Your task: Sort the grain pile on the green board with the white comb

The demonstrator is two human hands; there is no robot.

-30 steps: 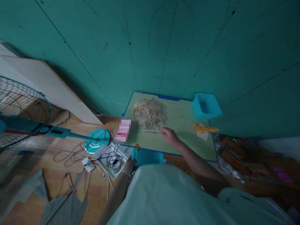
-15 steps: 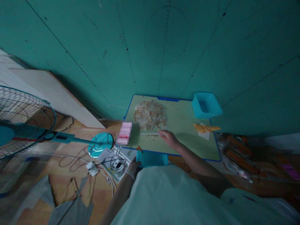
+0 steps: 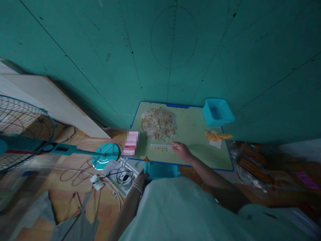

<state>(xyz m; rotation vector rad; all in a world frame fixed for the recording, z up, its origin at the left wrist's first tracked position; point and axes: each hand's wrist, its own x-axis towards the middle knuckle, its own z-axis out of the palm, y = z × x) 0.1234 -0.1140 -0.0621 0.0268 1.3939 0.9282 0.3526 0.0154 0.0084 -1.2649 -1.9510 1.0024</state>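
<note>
Straight from the head view, then, and here's the white strip [image 3: 162, 145] sliding our way! It lies a touch closer to the near edge of the board [image 3: 193, 135] than a second ago, and a short row of grains [image 3: 160, 149] now shows on its near side. For the work in hand, I'd judge that means a small batch stands apart from the heap [image 3: 159, 122], which sits just beyond the strip, a broad mix of pale and brown grains that looks hardly smaller for it.

Look at the lie of that strip: long axis running left to right, nearly in line with the board's near edge, its free end pointing left towards the blurred pink item [image 3: 130, 143]. The right hand [image 3: 183, 153] has the other end pinched in its fingers, the forearm coming in from the right.

Down below that near edge, the left hand [image 3: 143, 177] is at the left end of the near tub [image 3: 163, 170]; it's dim there and most of the fingers are hidden, but it looks curled round the tub's end. The tub's opening faces up, just short of the board, close against the shirt [image 3: 180, 207], in line with the strip and those loose grains.
</note>
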